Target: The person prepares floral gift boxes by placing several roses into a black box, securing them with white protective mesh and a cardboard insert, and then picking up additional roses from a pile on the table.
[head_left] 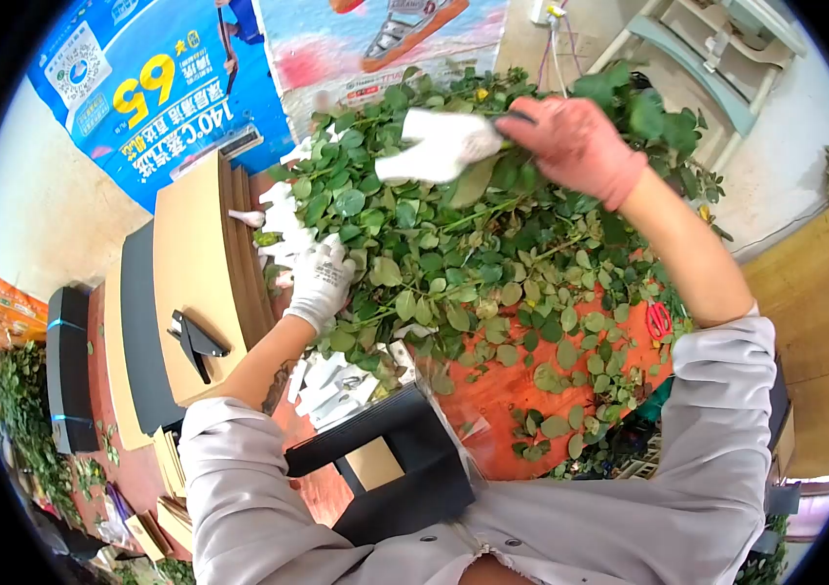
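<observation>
My right hand (580, 146), in a pink-red glove, is raised over the far part of the leaf pile, its fingers closed on a dark handle. Just left of it is a blurred white object (439, 146); whether it is joined to the handle I cannot tell. My left hand (322, 283), in a white glove, rests at the left edge of the green leafy stems (463, 253), among white-wrapped flower heads (283, 219). What lies under its fingers is hidden.
Cardboard sheets (205, 263) stand at the left with a black stapler-like tool (195, 341) on them. Red scissors (659, 320) lie at the right. White tags (331, 388) and black wrapping (395, 468) are near my body. Behind is a pale chair (707, 78).
</observation>
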### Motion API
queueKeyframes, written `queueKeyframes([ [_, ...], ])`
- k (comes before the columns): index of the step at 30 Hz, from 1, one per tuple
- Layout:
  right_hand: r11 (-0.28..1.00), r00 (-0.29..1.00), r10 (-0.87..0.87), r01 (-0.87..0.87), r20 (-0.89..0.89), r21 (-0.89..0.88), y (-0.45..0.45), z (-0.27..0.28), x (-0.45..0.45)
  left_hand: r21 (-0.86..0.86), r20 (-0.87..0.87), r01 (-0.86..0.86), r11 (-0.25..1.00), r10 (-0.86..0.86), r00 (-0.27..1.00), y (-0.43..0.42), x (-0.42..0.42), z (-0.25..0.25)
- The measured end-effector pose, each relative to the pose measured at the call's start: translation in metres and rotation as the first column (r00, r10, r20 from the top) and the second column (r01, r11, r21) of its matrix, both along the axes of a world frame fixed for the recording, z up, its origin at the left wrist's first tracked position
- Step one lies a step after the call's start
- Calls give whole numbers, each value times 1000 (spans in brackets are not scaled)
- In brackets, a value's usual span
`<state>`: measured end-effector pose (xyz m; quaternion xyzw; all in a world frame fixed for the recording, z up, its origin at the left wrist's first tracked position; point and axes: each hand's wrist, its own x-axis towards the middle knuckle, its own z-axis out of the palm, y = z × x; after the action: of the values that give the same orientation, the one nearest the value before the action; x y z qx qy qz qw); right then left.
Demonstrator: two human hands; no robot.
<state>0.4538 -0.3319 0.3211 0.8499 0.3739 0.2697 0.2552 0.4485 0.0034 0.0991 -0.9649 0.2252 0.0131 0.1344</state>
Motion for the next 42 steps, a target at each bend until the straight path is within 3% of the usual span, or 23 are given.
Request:
queueKeyframes([
  [3, 991, 991, 111, -105, -72, 81, 18, -43, 17, 65, -51, 46, 997, -42, 998, -3, -11, 5],
  [6, 981, 893, -192, 190, -406, -45, 41, -67, 27, 171, -65, -61, 983, 73, 995, -4, -3, -9],
  [7, 987, 883, -128, 159, -451, 31, 44, -85, 32, 170, -68, -63, 983, 76, 995, -4, 1, -7],
  [9, 994, 905, 29, 17, -424, 105, 36, -120, 48, 66, -140, -187, 980, 194, 971, 2, 16, 4],
  [11, 983, 867, -153, 184, -475, 20, 50, -103, 45, -97, -209, -258, 961, 233, 950, 9, 29, 48],
  [12, 983, 893, -102, 157, -438, 92, 48, -103, 49, -282, -149, -181, 942, 144, 978, 41, 54, 15],
  [13, 979, 918, -56, 128, -394, 161, 42, -105, 56, -235, -329, -322, 917, 237, 914, 27, 50, 69],
  [15, 973, 939, 20, 61, -342, 224, 40, -124, 71, -222, -264, -275, 935, 214, 940, 33, 62, 83],
  [17, 966, 874, 159, -41, -459, 256, 54, -139, 74, -230, -175, -261, 938, 224, 959, 46, 81, 70],
  [18, 995, 771, -55, 96, -634, 31, 80, -129, 58, -221, -200, -287, 932, 245, 949, 46, 84, 73],
  [19, 985, 794, 136, -42, -592, 169, 82, -162, 57, -218, -196, -287, 933, 246, 949, 44, 84, 76],
  [20, 993, 646, 43, 55, -763, 103, 95, -179, 52, -228, -209, -317, 921, 271, 939, 42, 85, 78],
  [21, 949, 889, -124, -23, -440, -314, 99, -260, 75, -237, -226, -345, 908, 294, 929, 41, 86, 79],
  [23, 977, 748, -212, 163, -629, -136, 112, -235, 47, -231, -213, -354, 906, 308, 927, 43, 89, 70],
  [26, 918, 729, -388, 256, -563, -301, 108, -244, 49, -225, -200, -369, 902, 328, 923, 39, 77, 73],
  [29, 889, 782, -362, 125, -508, -441, 110, -229, 43, -217, -262, -371, 903, 312, 913, 42, 65, 60],
  [32, 974, 895, -169, 87, -412, -210, 67, -315, 90, -270, -249, -354, 895, 290, 924, 50, 58, 48],
  [35, 973, 842, -168, 226, -512, 52, 66, -211, 63, -298, -322, -364, 883, 266, 909, 62, 42, 61],
  [37, 980, 843, -177, 201, -508, -8, 49, -164, 52, -345, 125, 6, 939, 39, 991, 68, 31, 68],
  [39, 976, 841, -210, 212, -499, -53, 32, -142, 53, -548, 265, 140, 825, 13, 964, 64, 25, 81],
  [40, 972, 828, -234, 215, -510, -98, 25, -135, 51, -836, -139, -105, 539, -23, 990, 58, 25, 88],
  [41, 970, 829, -242, 225, -504, -96, 22, -132, 49, -871, -484, -445, 209, -209, 850, 51, 23, 93],
  [42, 972, 823, -227, 228, -521, -64, 20, -131, 48, -750, -638, -648, 134, -405, 655, 43, 18, 98],
])
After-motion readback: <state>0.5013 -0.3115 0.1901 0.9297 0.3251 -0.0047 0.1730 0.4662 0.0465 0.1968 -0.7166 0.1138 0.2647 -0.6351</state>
